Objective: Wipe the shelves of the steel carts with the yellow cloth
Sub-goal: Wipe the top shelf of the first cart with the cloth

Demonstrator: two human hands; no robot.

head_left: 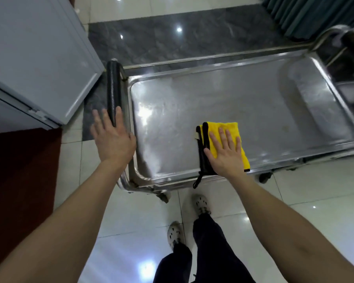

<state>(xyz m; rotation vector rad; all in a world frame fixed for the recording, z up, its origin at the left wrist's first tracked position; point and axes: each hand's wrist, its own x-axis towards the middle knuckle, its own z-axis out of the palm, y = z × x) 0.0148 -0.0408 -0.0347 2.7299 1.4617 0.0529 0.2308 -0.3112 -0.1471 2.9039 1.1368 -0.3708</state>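
A steel cart stands in front of me, and its top shelf [243,103] is a shiny shallow tray. A folded yellow cloth [226,129] with black trim lies on the shelf near its front edge. My right hand [226,154] presses flat on the cloth, fingers spread. My left hand [110,137] hovers open with fingers apart at the cart's left end, beside the black padded handle [113,94]. Whether it touches the handle I cannot tell.
A light grey cabinet [35,54] stands close on the left, next to the handle. A second steel cart [349,86] adjoins the right end. Dark green curtains [315,13] hang at back right. My feet [200,205] stand on white tiles below the cart's front edge.
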